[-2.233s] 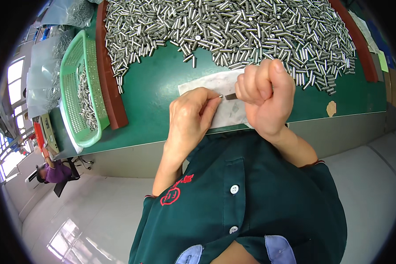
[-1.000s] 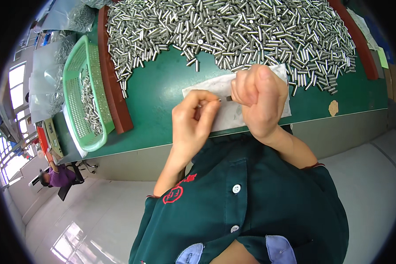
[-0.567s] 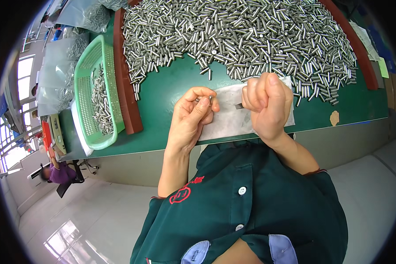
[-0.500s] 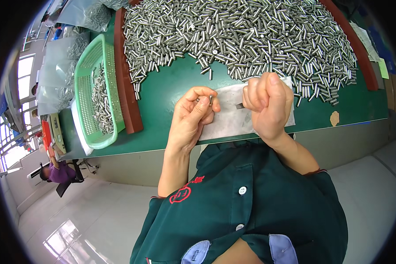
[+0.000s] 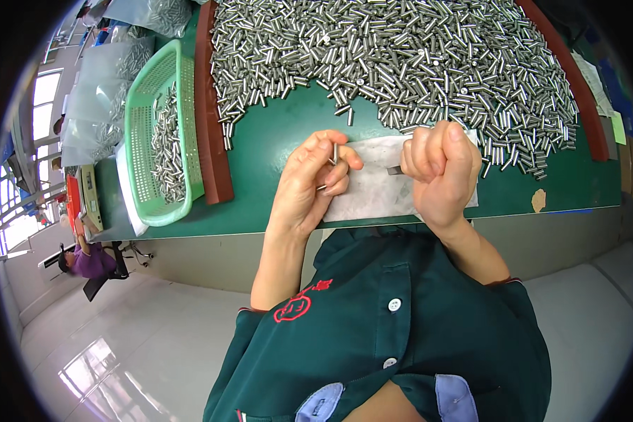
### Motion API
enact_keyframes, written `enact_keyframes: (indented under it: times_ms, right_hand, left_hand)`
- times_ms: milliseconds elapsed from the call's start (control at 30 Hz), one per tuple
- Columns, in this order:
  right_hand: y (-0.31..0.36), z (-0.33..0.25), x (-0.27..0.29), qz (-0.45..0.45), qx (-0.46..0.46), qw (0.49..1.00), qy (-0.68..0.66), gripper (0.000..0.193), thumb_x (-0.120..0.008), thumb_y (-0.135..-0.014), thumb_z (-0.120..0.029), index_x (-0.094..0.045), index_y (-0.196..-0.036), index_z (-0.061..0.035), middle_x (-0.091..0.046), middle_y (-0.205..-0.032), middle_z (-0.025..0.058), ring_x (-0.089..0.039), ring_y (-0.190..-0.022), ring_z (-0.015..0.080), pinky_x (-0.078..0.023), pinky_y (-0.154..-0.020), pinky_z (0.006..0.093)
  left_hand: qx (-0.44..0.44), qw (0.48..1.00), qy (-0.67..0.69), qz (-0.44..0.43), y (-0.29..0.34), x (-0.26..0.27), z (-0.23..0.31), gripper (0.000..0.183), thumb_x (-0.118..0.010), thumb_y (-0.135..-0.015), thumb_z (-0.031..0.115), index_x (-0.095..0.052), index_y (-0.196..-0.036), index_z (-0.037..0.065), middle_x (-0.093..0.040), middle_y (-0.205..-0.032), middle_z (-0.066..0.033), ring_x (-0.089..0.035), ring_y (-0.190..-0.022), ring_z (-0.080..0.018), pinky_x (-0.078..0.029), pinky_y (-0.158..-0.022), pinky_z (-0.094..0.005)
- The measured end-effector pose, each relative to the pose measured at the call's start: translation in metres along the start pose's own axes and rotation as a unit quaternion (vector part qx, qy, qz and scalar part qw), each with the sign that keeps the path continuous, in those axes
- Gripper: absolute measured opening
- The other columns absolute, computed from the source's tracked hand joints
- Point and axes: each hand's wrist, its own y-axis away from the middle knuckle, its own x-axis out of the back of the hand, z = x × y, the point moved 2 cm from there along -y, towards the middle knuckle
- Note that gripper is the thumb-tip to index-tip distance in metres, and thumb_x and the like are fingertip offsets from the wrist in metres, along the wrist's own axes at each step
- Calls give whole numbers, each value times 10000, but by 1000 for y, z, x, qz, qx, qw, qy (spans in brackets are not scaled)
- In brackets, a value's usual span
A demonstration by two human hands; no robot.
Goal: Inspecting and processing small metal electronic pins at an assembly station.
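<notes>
My left hand (image 5: 304, 184) is closed with its palm turned up, and a small shiny metal pin (image 5: 335, 153) stands at its fingertips. The end of another pin (image 5: 321, 188) shows lower down among the same fingers. To its right, my right hand (image 5: 444, 174) makes a fist around a tool whose dark, flat metal tip (image 5: 394, 170) sticks out toward the left hand. The rest of that tool is hidden in the fist. Beneath both hands lies a whitish, smudged cloth or sheet (image 5: 369, 200) on the green tabletop (image 5: 274, 141).
A large heap of metal pins (image 5: 401, 56) spreads over the far table between two dark red rails, one on the left (image 5: 211, 126) and one on the right (image 5: 577, 84). Left stands a green basket (image 5: 137, 141) with pins inside; plastic bags (image 5: 95, 91) lie beyond. A person (image 5: 91, 260) sits far left.
The pin at my left fingertips has turned more upright and shows more of its length. A second pin end now shows lower in that hand. My right fist keeps its hold; the whole view has shifted slightly.
</notes>
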Motion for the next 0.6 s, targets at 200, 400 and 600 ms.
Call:
enact_keyframes:
  times_ms: [200, 400, 600]
  right_hand:
    - [0, 0, 2, -2, -4, 1000, 12, 350, -310, -877, -166, -284, -543, -64, -286, -468, 4, -227, -426, 65, -205, -398, 222]
    - [0, -1, 1, -3, -3, 1000, 7, 347, -312, -875, -166, -284, -545, -63, -292, -470, 5, -229, -430, 65, -206, -401, 221]
    - [1, -3, 0, -3, -7, 1000, 10, 350, -312, -878, -165, -289, -545, -60, -292, -472, 1, -236, -435, 65, -207, -406, 218]
  left_hand:
    - [-117, 939, -319, 44, -6, -5, 15, 245, -485, -850, 150, -447, -630, 50, -392, -546, 0, -311, -490, -46, -245, -447, -188]
    - [-355, 575, -736, 42, -31, -15, 29, 142, -585, -694, 19, -611, -826, 62, -411, -524, -49, -435, -485, -141, -339, -464, -265]
    - [-346, 519, -781, -35, -38, -13, 29, 135, -579, -682, 16, -604, -808, 59, -497, -595, -94, -493, -549, -234, -391, -506, -322]
